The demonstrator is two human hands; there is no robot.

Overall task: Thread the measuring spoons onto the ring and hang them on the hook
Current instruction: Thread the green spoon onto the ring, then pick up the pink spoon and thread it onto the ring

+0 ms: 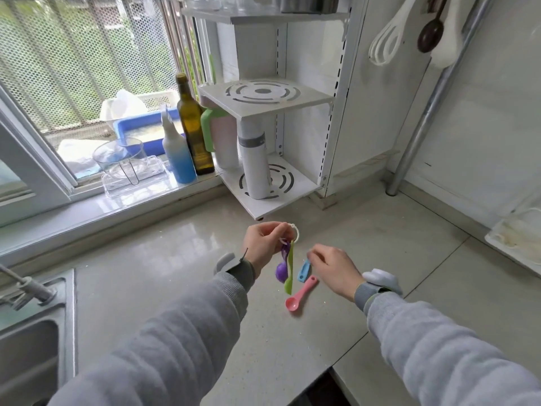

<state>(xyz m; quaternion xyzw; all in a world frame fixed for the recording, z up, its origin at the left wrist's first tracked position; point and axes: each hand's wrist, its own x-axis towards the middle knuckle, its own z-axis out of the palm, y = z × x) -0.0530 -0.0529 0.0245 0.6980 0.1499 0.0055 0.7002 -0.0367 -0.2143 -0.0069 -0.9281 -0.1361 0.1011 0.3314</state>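
My left hand (pixel 265 244) pinches a white ring (pixel 295 231) above the countertop. A purple measuring spoon (pixel 281 271) and a green measuring spoon (pixel 289 273) dangle from the ring. My right hand (pixel 333 266) hovers just right of them, fingers curled over the top end of a blue spoon (pixel 304 271); whether it grips that spoon I cannot tell. A pink measuring spoon (pixel 300 294) lies flat on the counter below the blue one. Utensils hang on hooks (pixel 430 13) on the wall at the upper right.
A white tiered shelf (pixel 269 98) with a white bottle stands at the back. An olive oil bottle (pixel 193 127) and a blue spray bottle (pixel 177 150) sit on the sill. The sink (pixel 32 347) is at the left, a white tray (pixel 515 238) at the right.
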